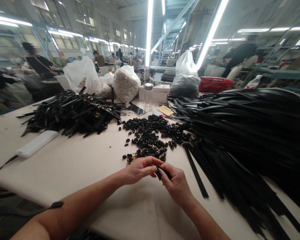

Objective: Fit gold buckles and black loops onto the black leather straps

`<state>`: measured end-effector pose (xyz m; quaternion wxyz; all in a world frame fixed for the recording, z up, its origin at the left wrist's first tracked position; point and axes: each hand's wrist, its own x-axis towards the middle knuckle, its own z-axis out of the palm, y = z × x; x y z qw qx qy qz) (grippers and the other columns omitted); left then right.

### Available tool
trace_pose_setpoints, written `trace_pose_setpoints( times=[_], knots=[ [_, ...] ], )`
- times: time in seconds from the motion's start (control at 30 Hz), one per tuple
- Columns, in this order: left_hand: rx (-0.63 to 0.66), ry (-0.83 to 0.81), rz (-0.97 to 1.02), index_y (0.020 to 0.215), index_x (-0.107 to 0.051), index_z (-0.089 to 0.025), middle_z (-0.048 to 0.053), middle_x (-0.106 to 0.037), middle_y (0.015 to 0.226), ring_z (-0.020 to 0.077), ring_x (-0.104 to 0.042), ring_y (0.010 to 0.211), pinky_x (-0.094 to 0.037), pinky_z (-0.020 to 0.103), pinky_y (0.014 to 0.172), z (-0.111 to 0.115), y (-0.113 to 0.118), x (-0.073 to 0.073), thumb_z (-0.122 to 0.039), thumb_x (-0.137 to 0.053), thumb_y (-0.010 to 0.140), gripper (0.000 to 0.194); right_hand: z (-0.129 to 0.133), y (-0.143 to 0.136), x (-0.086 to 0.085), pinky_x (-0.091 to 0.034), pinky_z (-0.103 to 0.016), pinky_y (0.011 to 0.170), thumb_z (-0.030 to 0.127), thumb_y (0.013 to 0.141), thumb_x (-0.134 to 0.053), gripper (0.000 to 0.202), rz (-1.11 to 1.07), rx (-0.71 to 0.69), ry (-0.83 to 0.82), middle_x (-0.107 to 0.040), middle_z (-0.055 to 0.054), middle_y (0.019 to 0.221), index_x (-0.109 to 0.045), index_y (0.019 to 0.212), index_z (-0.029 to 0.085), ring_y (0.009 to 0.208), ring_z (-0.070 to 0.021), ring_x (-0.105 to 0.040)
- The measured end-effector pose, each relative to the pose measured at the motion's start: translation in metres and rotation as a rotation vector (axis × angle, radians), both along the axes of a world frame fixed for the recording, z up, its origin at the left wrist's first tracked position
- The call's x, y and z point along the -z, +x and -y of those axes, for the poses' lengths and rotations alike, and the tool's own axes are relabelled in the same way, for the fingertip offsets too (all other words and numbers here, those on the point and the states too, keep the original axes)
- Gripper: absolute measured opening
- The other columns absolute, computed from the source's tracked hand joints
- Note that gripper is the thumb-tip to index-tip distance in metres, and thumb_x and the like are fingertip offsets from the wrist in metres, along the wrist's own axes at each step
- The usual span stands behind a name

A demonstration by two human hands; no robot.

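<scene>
Both hands meet over the pale table (90, 166), near its front. My right hand (176, 181) is closed on a short black strap piece (159, 174), which pokes out between thumb and fingers. At the piece's upper left, my left hand (142, 170) has its fingers and thumb closed in; what they hold, if anything, is hidden. Just beyond the hands lies a heap of small black loops (150, 133), with gold buckles (133, 156) at its near edge.
Black straps with buckles (72, 111) are piled at left, long black straps (240, 123) at right. A white power bank (36, 143) lies front left. A jar (148, 95), phone (136, 109) and filled bags (126, 83) stand or lie behind. People are in the background.
</scene>
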<state>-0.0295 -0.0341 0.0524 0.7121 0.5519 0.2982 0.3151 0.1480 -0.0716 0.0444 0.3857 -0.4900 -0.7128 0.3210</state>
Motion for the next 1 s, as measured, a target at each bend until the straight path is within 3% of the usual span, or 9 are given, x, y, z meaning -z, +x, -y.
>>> trace_pose_setpoints(
  times=[0.17,0.3,0.47,0.53,0.6,0.67,0.73,0.87,1.0],
  knots=[
    [-0.077,-0.102,0.001,0.088,-0.066,-0.013,0.004,-0.066,0.079,0.0143,-0.060,0.072,-0.048,0.028,0.071,-0.007,-0.005,0.000,-0.032,-0.083,0.063,0.036,-0.001,0.003,0.000,-0.038,-0.024,0.056,0.035,0.093,-0.047,0.027,0.097,-0.042,0.023,-0.058,-0.001,0.065,-0.058,0.074,0.020,0.058,-0.0144,-0.053],
    [-0.087,-0.034,-0.104,0.079,-0.066,-0.012,0.002,-0.064,0.069,0.0112,-0.056,0.061,-0.044,0.024,0.060,-0.010,-0.010,0.000,-0.032,-0.078,0.066,0.027,-0.003,0.008,0.000,-0.036,-0.025,0.057,0.035,0.095,-0.045,0.028,0.280,-0.052,0.090,-0.060,-0.001,0.067,-0.058,0.076,0.020,0.059,-0.0147,-0.054],
    [-0.123,0.295,-0.376,0.073,-0.067,-0.013,-0.001,-0.058,0.059,0.0084,-0.046,0.053,-0.032,0.019,0.048,-0.008,-0.012,0.001,-0.020,-0.068,0.069,0.008,-0.004,0.013,-0.003,-0.039,-0.028,0.063,0.029,0.095,-0.047,0.021,0.491,0.010,0.360,-0.064,-0.005,0.073,-0.062,0.083,0.021,0.067,-0.0181,-0.059],
    [-0.182,0.272,-0.340,0.071,-0.066,-0.013,-0.002,-0.058,0.058,0.0082,-0.045,0.052,-0.032,0.019,0.047,-0.009,-0.011,0.002,-0.019,-0.066,0.068,0.007,-0.004,0.013,-0.007,-0.043,-0.032,0.077,0.024,0.093,-0.050,0.015,0.421,0.092,0.514,-0.066,-0.008,0.088,-0.064,0.093,0.022,0.083,-0.0212,-0.061],
    [-0.232,0.128,-0.217,0.070,-0.063,-0.013,-0.001,-0.058,0.057,0.0081,-0.046,0.050,-0.034,0.019,0.048,-0.010,-0.008,0.001,-0.022,-0.065,0.068,0.010,-0.002,0.012,-0.010,-0.044,-0.034,0.081,0.021,0.091,-0.053,0.012,0.304,0.132,0.599,-0.066,-0.008,0.090,-0.064,0.092,0.021,0.087,-0.0212,-0.060],
    [-0.264,0.010,-0.095,0.070,-0.061,-0.012,-0.002,-0.058,0.057,0.0079,-0.047,0.050,-0.038,0.020,0.051,-0.009,-0.004,0.000,-0.025,-0.067,0.067,0.014,-0.001,0.008,-0.009,-0.046,-0.030,0.072,0.021,0.089,-0.055,0.011,0.233,0.080,0.529,-0.064,-0.005,0.080,-0.064,0.082,0.020,0.074,-0.0179,-0.060],
    [-0.244,-0.042,-0.015,0.072,-0.062,-0.012,0.000,-0.061,0.061,0.0087,-0.051,0.053,-0.041,0.020,0.055,-0.006,0.000,-0.001,-0.027,-0.071,0.066,0.018,0.000,0.001,-0.003,-0.047,-0.027,0.065,0.024,0.087,-0.057,0.010,0.202,0.005,0.351,-0.063,-0.004,0.078,-0.066,0.085,0.019,0.067,-0.0162,-0.060],
    [-0.176,-0.099,0.048,0.074,-0.065,-0.011,0.002,-0.064,0.065,0.0110,-0.055,0.058,-0.043,0.022,0.058,0.000,0.005,0.001,-0.032,-0.078,0.063,0.027,-0.001,-0.010,0.012,-0.051,-0.029,0.073,0.034,0.087,-0.058,0.027,-0.066,-0.017,0.045,-0.068,-0.007,0.098,-0.067,0.109,0.020,0.087,-0.0222,-0.064],
    [-0.169,-0.065,0.060,0.071,-0.066,-0.011,0.002,-0.063,0.064,0.0097,-0.054,0.056,-0.041,0.021,0.054,0.001,0.006,0.006,-0.034,-0.079,0.064,0.028,-0.002,-0.011,0.016,-0.053,-0.035,0.080,0.042,0.085,-0.062,0.040,-0.407,-0.027,-0.128,-0.067,-0.009,0.111,-0.064,0.119,0.020,0.094,-0.0253,-0.064]
  ],
)
